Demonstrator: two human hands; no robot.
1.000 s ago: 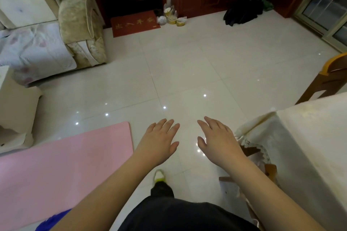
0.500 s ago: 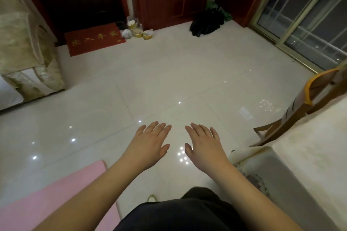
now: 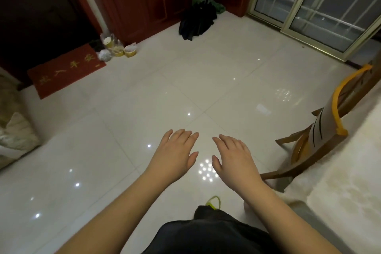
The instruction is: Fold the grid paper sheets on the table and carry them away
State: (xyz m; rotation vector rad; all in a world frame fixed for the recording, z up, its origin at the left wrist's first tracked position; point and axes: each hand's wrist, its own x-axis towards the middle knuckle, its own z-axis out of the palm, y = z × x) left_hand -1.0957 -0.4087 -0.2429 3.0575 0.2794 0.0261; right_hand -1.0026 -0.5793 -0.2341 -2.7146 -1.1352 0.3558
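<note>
My left hand (image 3: 175,154) and my right hand (image 3: 235,159) are held out side by side over the pale tiled floor, palms down, fingers straight and holding nothing. No grid paper shows in this view. The table (image 3: 346,187), under a cream cloth, fills the right edge, to the right of my right hand, and only its near corner is visible.
A wooden chair (image 3: 321,144) with a yellow-rimmed back stands against the table. Farther off lie a red doormat (image 3: 66,74), several cups and bags (image 3: 117,47) by a red cabinet, a black bundle (image 3: 195,20), and a sliding glass door (image 3: 321,6). A sofa arm (image 3: 14,136) sits at left.
The view has swung to the right: the pink mat and sofa have slid out at the left, and the chair and glass door have come in. Both hands stay flat and empty.
</note>
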